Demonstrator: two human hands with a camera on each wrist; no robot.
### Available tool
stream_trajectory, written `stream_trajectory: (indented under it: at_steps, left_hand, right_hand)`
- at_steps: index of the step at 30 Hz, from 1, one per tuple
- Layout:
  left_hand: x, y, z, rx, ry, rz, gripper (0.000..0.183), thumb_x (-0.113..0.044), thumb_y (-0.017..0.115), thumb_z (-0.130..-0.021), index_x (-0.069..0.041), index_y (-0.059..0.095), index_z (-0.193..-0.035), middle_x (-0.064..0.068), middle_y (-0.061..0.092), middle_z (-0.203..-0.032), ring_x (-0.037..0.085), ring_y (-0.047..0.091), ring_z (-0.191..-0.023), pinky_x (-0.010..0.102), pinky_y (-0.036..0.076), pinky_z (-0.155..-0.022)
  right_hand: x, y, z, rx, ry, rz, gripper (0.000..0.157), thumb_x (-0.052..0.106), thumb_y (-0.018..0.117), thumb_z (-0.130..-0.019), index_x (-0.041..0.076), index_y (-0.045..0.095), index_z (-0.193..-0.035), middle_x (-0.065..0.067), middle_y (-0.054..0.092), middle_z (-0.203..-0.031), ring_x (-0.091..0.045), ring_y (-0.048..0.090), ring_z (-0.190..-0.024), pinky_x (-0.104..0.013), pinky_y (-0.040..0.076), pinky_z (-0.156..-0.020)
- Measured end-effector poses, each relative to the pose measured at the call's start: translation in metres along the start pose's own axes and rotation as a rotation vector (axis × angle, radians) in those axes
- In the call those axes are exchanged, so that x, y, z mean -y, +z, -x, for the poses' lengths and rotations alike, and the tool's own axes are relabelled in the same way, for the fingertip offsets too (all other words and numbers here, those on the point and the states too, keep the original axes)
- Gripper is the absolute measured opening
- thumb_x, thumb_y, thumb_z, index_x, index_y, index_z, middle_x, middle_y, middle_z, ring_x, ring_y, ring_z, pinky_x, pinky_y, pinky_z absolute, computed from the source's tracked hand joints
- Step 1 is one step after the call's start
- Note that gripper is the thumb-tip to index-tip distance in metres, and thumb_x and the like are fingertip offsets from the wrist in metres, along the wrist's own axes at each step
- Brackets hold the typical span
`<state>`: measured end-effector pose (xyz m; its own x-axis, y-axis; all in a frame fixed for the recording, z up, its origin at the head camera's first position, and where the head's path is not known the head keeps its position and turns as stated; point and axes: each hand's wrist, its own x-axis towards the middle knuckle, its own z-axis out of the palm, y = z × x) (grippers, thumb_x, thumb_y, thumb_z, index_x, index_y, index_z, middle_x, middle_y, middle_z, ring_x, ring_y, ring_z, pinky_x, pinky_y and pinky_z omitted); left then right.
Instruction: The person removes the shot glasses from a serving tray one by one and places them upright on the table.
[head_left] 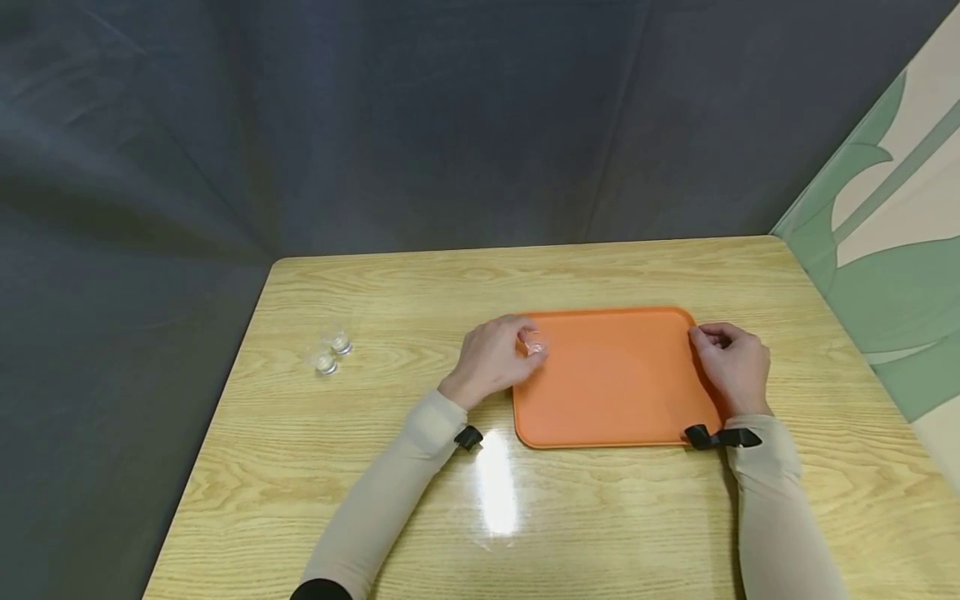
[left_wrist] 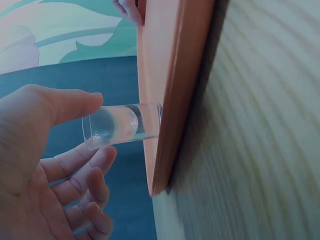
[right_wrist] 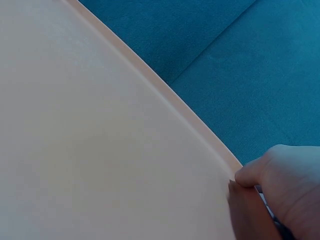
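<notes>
My left hand [head_left: 497,357] is at the left end of an orange tray [head_left: 615,383]. Its thumb and forefinger pinch a small clear shot glass [left_wrist: 122,122] near the rim. The base of this glass meets the tray just inside its edge, as the left wrist view shows. On the other side, my right hand [head_left: 733,362] grips the tray's right rim, thumb on top; the fingers beneath are mostly hidden in the right wrist view. Two more clear shot glasses, one nearer [head_left: 326,363] and one farther [head_left: 341,342], stand close together on the table's left part.
The wooden table [head_left: 405,308] carries the tray and the glasses. Dark cloth [head_left: 480,125] hangs behind and to its left. A green and cream patterned surface [head_left: 892,275] lies beyond the right edge. Light glares off the tabletop in front of the tray.
</notes>
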<state>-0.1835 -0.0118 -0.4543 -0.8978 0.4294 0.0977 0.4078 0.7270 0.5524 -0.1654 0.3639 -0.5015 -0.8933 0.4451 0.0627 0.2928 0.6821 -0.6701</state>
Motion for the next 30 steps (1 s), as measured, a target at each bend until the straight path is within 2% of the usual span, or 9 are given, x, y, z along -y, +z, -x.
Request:
stream_trajectory:
  at_steps: [6, 12, 14, 23, 27, 30]
  left_hand:
    - [0.015, -0.013, 0.011, -0.015, -0.023, 0.003, 0.039, -0.043, 0.072, -0.099, -0.017, 0.074, -0.128, -0.005, 0.073, -0.108, 0.011, 0.063, -0.079, 0.032, 0.051, -0.070]
    - [0.030, -0.029, 0.026, -0.029, -0.068, 0.003, 0.042, -0.051, 0.073, -0.098, -0.020, 0.076, -0.125, -0.005, 0.074, -0.108, 0.013, 0.050, -0.058, 0.031, 0.043, -0.059]
    - [0.036, -0.034, 0.031, -0.033, -0.076, -0.001, 0.044, -0.049, 0.074, -0.098, -0.017, 0.075, -0.128, -0.004, 0.073, -0.107, 0.013, 0.049, -0.058, 0.031, 0.043, -0.057]
    - [0.069, -0.064, 0.058, -0.072, -0.156, -0.061, 0.046, -0.043, 0.078, -0.095, -0.013, 0.074, -0.129, -0.001, 0.073, -0.106, 0.015, 0.056, -0.068, 0.031, 0.045, -0.059]
    - [0.087, -0.076, 0.072, -0.118, -0.190, -0.062, 0.047, -0.041, 0.081, -0.093, -0.011, 0.074, -0.128, 0.003, 0.075, -0.107, 0.014, 0.054, -0.064, 0.031, 0.042, -0.054]
    - [0.097, -0.086, 0.081, -0.139, -0.193, -0.063, 0.049, -0.040, 0.082, -0.092, -0.008, 0.074, -0.129, 0.007, 0.076, -0.109, 0.014, 0.046, -0.055, 0.031, 0.038, -0.049]
  right_hand:
    - [0.000, 0.000, 0.000, 0.004, 0.002, 0.005, 0.045, 0.044, 0.065, -0.103, 0.003, 0.079, -0.115, 0.012, 0.064, -0.080, -0.001, 0.053, -0.071, -0.021, 0.042, -0.068]
    - [-0.003, 0.001, -0.001, -0.003, -0.004, -0.003, 0.044, 0.044, 0.066, -0.102, 0.004, 0.080, -0.113, 0.024, 0.057, -0.073, 0.004, 0.052, -0.066, -0.019, 0.042, -0.067]
    - [-0.003, 0.002, -0.002, -0.004, -0.006, -0.006, 0.044, 0.044, 0.066, -0.102, 0.004, 0.080, -0.113, 0.026, 0.055, -0.072, 0.005, 0.051, -0.066, -0.019, 0.042, -0.066]
    - [-0.003, 0.000, 0.000, -0.011, -0.012, -0.018, 0.044, 0.044, 0.066, -0.102, 0.004, 0.080, -0.114, 0.024, 0.057, -0.074, 0.004, 0.052, -0.068, -0.019, 0.042, -0.067]
    - [-0.003, 0.000, 0.000, -0.013, -0.024, -0.018, 0.043, 0.042, 0.067, -0.101, 0.003, 0.080, -0.113, 0.024, 0.057, -0.074, 0.005, 0.051, -0.067, -0.019, 0.042, -0.068]
    - [-0.003, 0.000, 0.000, -0.014, -0.022, -0.015, 0.043, 0.043, 0.067, -0.102, 0.004, 0.080, -0.113, 0.022, 0.059, -0.076, 0.005, 0.052, -0.067, -0.019, 0.042, -0.067]
